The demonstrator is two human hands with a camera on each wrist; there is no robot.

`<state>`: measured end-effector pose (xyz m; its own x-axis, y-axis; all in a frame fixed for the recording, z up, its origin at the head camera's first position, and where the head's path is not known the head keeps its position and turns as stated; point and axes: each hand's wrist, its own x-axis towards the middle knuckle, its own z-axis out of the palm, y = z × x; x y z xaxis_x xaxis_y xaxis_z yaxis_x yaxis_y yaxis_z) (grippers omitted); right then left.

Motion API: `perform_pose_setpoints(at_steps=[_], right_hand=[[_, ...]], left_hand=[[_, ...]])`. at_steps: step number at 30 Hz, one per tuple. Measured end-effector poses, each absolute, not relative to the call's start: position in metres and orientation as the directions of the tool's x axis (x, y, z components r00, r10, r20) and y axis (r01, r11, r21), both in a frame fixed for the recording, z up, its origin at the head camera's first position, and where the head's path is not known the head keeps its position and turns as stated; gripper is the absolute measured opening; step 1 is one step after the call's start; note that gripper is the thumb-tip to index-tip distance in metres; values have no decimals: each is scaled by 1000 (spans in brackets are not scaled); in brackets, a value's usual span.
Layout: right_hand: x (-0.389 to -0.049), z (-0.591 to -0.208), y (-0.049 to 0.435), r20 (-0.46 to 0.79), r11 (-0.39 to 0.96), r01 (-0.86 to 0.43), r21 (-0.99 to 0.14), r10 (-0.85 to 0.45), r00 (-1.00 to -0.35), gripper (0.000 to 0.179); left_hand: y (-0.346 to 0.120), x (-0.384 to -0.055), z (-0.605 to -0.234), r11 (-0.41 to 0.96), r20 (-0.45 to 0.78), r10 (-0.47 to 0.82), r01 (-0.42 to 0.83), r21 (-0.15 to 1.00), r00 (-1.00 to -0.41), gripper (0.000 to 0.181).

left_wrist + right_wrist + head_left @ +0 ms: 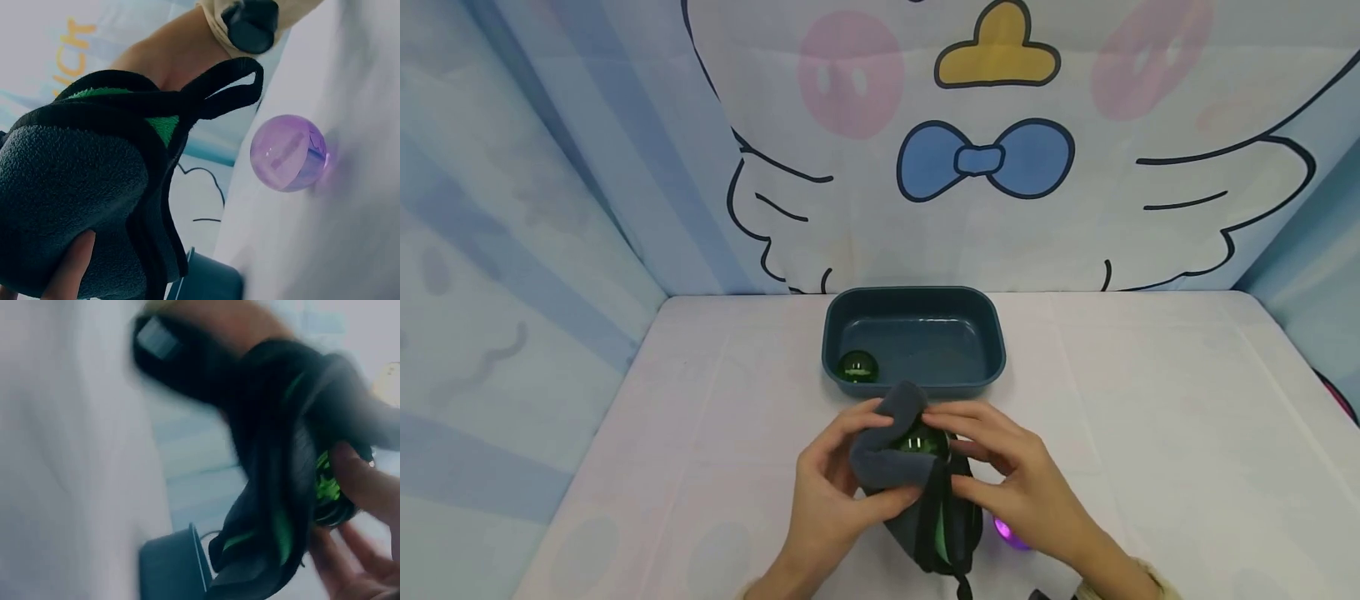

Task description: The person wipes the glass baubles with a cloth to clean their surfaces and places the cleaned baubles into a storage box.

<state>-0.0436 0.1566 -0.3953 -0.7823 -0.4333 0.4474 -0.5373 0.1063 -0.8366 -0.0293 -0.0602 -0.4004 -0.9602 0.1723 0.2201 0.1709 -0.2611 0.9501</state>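
Observation:
A dark grey cloth [880, 462] with black edging, a green underside and a hanging loop [231, 94] is bunched up above the table. My left hand [831, 483] grips its left side, thumb pressed on the near fold. Wrapped partly in the cloth is a green glass ball [921, 440]. My right hand [1018, 462] pinches this ball, its thumb on the green surface [326, 481] in the right wrist view and fingers on the other side. A clear purple ball [284, 153] lies on the table below, partly hidden by my right hand in the head view.
Just beyond my hands stands a dark teal basin [932, 337] with another green ball [857, 367] in its near left corner. Behind the white table [1165, 400] hangs a printed curtain [865, 208], with more curtain along the left [497, 350].

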Motion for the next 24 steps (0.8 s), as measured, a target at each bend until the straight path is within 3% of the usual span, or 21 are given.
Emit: perform_pose_setpoints(at_steps=[4, 7, 18, 22, 24], right_hand=[[-43, -395, 159, 276, 54, -328, -943, -422, -863, 51], [-44, -394, 160, 251, 78, -312, -947, -428, -868, 49], [-43, -391, 158, 338, 163, -442, -882, -432, -836, 64], [-42, -393, 157, 435, 205, -562, -801, -446, -782, 65], [-43, -395, 156, 528, 224, -661, -716, -446, -723, 54]], left_hand=[[-60, -29, -400, -235, 225, 187, 178, 955, -956, 55], [-60, -29, -400, -239, 226, 194, 177, 955, -955, 55], [-59, -30, -403, -303, 188, 165, 132, 944, -968, 57], [-59, -30, -403, -306, 173, 147, 121, 944, -974, 58], [-59, -30, -403, -302, 167, 146, 117, 946, -975, 58]])
